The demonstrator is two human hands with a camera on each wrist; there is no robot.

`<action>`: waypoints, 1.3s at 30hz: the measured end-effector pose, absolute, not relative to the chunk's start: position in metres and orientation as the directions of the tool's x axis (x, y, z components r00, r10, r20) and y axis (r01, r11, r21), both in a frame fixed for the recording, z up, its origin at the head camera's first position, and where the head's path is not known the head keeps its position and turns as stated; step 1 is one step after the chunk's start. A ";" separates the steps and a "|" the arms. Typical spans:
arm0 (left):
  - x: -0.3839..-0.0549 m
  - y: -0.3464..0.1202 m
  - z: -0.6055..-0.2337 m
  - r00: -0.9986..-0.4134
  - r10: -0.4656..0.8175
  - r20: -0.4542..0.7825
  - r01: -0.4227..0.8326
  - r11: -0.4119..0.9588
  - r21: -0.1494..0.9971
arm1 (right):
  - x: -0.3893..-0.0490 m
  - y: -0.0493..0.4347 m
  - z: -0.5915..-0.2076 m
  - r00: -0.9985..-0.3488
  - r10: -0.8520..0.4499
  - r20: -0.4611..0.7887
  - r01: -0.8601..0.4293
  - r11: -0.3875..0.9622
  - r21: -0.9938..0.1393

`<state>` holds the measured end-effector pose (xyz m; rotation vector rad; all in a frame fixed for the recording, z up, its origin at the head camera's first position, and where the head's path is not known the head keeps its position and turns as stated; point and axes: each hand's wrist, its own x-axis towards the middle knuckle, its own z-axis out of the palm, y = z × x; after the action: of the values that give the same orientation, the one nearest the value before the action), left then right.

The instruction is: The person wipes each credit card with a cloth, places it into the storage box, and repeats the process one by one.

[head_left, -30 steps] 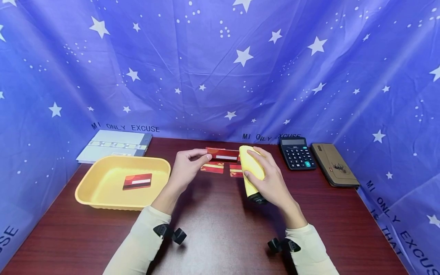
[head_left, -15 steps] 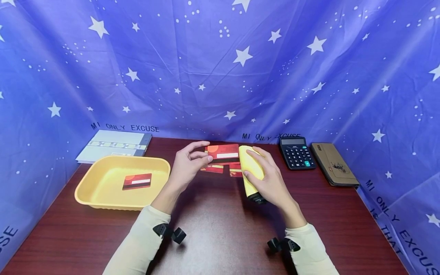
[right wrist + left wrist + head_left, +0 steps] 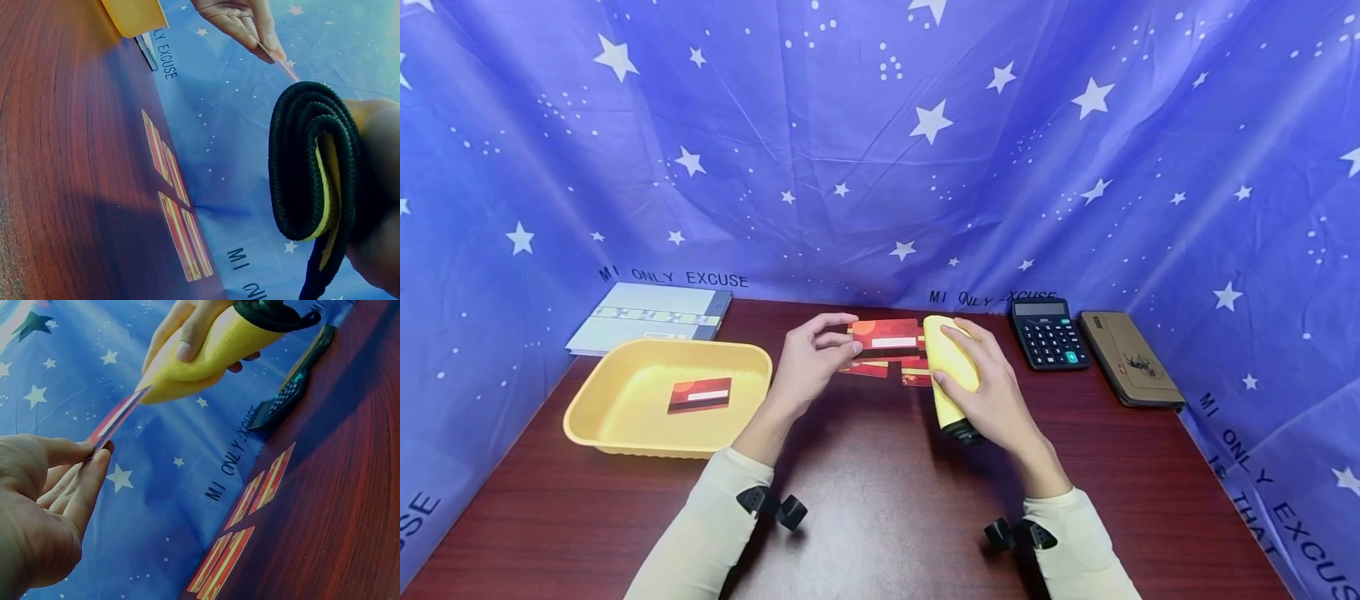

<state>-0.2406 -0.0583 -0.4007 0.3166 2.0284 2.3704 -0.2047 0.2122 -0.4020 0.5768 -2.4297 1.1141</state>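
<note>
My left hand (image 3: 808,367) pinches a red card (image 3: 886,336) by its left end, between thumb and fingers, above the table. The card has a white strip and a dark stripe. A folded yellow cloth (image 3: 949,367) with black edging is gripped in my right hand (image 3: 988,387). In the left wrist view the cloth's narrow end (image 3: 150,394) meets the card's far end. The right wrist view shows the rolled black edging (image 3: 312,162) close up. Beneath my hands, several red cards with gold bands (image 3: 234,559) lie on the table, partly covered in the head view.
To the left stands a yellow tray (image 3: 587,417) with one red card (image 3: 699,396) in it. A grey-white box or book (image 3: 647,317) lies behind it. At the back right are a black calculator (image 3: 1049,333) and a brown wallet (image 3: 1131,358). A starry blue curtain (image 3: 880,150) hangs behind the table.
The held card has tilted from nearly edge-on to facing the head camera more, then slightly back. My left fingers shifted with it. The right hand and cloth have barely moved.
</note>
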 end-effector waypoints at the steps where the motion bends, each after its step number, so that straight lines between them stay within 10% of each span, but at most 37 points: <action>1: -0.241 -0.058 -0.401 -0.980 0.131 0.146 0.126 -0.151 0.980 | -0.204 0.212 -0.402 -0.832 -0.197 0.518 -0.522 0.595 -0.611; 39: -0.231 -0.030 -0.412 -0.973 0.172 0.152 0.110 -0.228 0.967 | -0.199 0.195 -0.407 -0.807 -0.271 0.524 -0.563 0.619 -0.548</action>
<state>-0.2313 -0.0296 -0.4119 0.3526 1.9269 2.4051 -0.1990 0.1945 -0.4072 0.6653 -2.4531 1.0240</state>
